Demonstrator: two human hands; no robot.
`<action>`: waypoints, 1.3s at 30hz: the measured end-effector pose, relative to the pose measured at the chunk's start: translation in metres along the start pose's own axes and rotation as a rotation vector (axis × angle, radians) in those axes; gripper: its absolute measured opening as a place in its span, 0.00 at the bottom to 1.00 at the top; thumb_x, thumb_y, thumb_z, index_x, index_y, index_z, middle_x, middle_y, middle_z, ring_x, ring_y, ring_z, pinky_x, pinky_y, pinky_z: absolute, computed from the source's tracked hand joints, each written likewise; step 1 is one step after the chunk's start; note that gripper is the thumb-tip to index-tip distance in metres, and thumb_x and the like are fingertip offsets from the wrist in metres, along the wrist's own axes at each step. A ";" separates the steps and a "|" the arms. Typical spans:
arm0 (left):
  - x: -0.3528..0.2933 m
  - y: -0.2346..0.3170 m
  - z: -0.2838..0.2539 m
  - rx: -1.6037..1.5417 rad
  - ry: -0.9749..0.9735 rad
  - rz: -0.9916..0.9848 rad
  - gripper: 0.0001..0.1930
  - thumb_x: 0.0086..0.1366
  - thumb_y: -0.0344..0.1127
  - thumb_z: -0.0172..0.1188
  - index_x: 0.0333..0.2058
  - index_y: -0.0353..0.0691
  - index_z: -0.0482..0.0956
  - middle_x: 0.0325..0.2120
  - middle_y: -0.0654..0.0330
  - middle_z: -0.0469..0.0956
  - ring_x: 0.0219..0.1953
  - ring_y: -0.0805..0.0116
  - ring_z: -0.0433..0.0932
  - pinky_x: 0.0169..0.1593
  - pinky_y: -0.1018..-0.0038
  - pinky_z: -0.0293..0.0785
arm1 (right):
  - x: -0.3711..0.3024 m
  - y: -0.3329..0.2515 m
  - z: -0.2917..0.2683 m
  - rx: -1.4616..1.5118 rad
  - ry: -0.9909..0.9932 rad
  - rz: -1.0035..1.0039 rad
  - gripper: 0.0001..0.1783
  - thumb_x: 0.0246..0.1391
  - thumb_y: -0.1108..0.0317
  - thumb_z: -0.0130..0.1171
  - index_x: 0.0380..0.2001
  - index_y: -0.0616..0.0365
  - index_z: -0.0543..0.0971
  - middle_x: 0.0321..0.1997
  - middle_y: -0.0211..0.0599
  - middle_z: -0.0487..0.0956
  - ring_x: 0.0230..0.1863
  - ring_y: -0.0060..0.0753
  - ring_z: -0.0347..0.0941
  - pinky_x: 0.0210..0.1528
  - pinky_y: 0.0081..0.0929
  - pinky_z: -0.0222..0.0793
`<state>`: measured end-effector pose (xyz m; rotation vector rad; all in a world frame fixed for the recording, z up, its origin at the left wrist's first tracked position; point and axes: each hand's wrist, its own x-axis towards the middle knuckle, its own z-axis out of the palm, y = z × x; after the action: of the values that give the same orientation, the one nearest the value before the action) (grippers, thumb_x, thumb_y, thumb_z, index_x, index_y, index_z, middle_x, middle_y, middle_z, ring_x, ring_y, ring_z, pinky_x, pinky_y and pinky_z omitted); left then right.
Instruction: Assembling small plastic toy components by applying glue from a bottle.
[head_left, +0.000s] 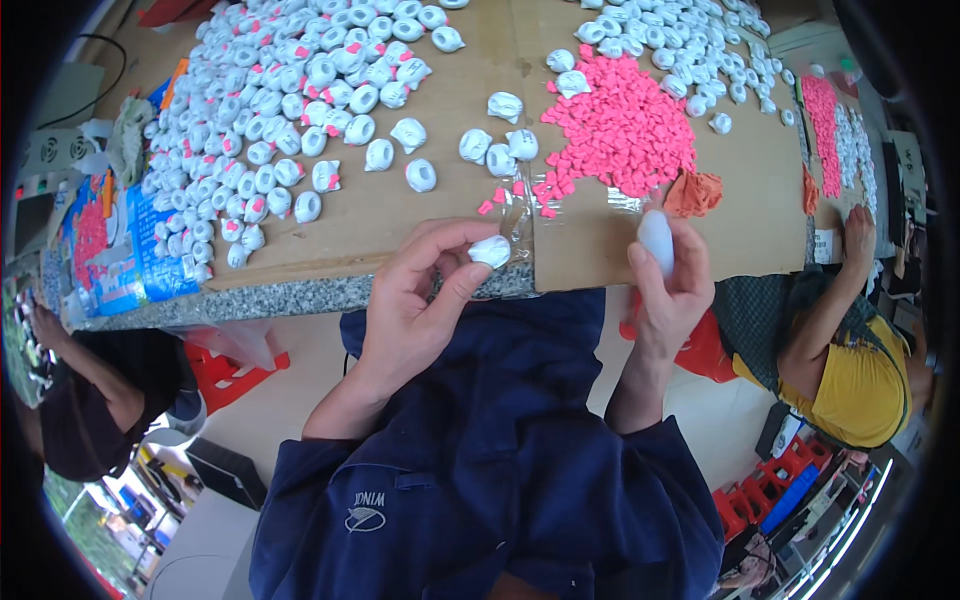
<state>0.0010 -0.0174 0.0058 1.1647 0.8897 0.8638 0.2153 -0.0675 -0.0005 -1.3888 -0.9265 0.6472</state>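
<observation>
My left hand [408, 305] pinches a small white rounded piece [491, 251] with dark markings between thumb and fingers, just above the table's front edge. My right hand [675, 290] is closed around a smooth white bottle-like object [656, 240], held upright; its narrow top end is hard to make out. Beyond it lies a heap of small pink pieces [620, 120], with a crumpled orange scrap [694, 193] beside it. A few loose white pieces [500, 160] sit beyond my left hand.
Many white pieces [270, 130], some with pink parts attached, cover the table's left side; more white pieces [690, 40] lie at the far right. Cardboard [590, 255] covers the granite tabletop [280, 300]. A person in yellow [850, 390] works at right, another person [90, 400] at left.
</observation>
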 end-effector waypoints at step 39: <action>-0.002 0.004 0.015 0.249 -0.037 0.056 0.11 0.56 0.21 0.57 0.39 0.32 0.76 0.35 0.58 0.76 0.33 0.77 0.73 0.37 0.82 0.71 | -0.011 -0.026 0.035 -0.126 -0.465 0.161 0.05 0.47 0.79 0.59 0.30 0.67 0.76 0.30 0.34 0.76 0.31 0.19 0.71 0.33 0.14 0.66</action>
<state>0.0133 -0.0240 0.0126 1.4221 0.9570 0.7895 0.1765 -0.0606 0.0217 -1.4629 -1.2450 1.0788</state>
